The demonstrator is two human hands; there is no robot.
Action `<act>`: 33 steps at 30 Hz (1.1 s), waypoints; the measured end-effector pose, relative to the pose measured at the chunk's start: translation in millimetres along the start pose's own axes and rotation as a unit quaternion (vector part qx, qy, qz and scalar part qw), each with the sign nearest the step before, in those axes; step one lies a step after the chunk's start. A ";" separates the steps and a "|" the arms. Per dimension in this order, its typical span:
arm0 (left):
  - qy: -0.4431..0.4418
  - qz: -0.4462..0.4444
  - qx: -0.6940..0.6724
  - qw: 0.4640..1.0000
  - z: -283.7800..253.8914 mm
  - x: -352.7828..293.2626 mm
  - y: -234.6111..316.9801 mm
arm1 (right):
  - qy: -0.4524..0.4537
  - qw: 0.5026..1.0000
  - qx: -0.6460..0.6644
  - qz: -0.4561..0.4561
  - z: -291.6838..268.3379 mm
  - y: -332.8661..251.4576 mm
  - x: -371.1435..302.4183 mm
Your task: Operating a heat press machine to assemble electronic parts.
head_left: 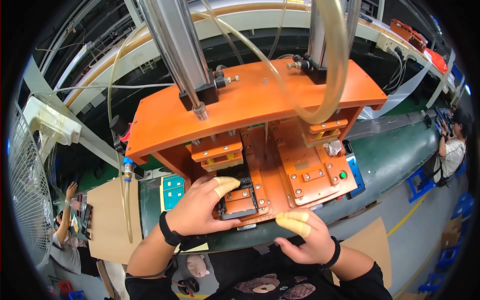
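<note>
The black frame [240, 214] lies just to the right of my left grip [197, 207], seated in the left orange fixture [263, 194], and its long axis runs near to far. My left hand is the nearer one: its covered fingertips reach over the left side toward the far part, while the thumb lies by the near left corner. Fingers and thumb stand apart, spanning that side; the far end sits in shadow and my hand covers the edge, so I can't tell whether I have hold of the frame or only touch it.

My right grip [306, 241] is farther off, to the right and near, in front of the press [265, 95]. Its fingers are together and gently curved, the thumb well apart from them, with nothing in it.

The left pressing block [217, 154] hangs above the far part of the left fixture. The fixture is the closest thing to a container here, with the black frame in it and orange plate showing through the frame's middle. Beyond my right hand, the right fixture [312, 175] carries bolted plates and a green button [343, 175]. Left of the press, a teal sheet [173, 192] bearing small pale squares lies on the green desk [395, 145].
</note>
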State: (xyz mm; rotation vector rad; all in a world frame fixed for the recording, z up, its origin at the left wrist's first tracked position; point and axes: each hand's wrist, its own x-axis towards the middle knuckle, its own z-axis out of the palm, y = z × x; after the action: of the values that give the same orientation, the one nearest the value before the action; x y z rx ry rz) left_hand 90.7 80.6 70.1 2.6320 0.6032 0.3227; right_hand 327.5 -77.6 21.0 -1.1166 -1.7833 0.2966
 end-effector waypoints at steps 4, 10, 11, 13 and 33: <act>0.175 0.013 -0.056 0.983 19.4 -48.9 -24.1 | -0.010 0.999 0.050 0.004 5.6 5.4 -34.9; 0.197 -0.070 0.113 0.972 71.4 -107.5 -21.3 | -0.078 0.986 0.109 0.098 28.9 23.9 -72.7; 0.196 -0.081 0.115 0.970 75.5 -119.2 -20.0 | -0.088 0.982 0.122 0.117 35.0 23.9 -74.3; 0.325 -0.125 0.051 0.936 89.6 -134.6 -22.9 | -0.100 0.968 0.175 0.149 53.8 23.9 -79.6; 0.241 -0.303 0.124 0.914 121.5 -173.1 -43.7 | -0.228 0.869 0.323 0.297 202.0 2.3 -38.9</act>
State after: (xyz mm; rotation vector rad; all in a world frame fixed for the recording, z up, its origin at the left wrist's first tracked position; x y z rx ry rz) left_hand -39.6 -5.1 -79.3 2.4161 1.6682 0.7378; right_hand 166.2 -53.0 -104.1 -1.1095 -1.4696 1.5196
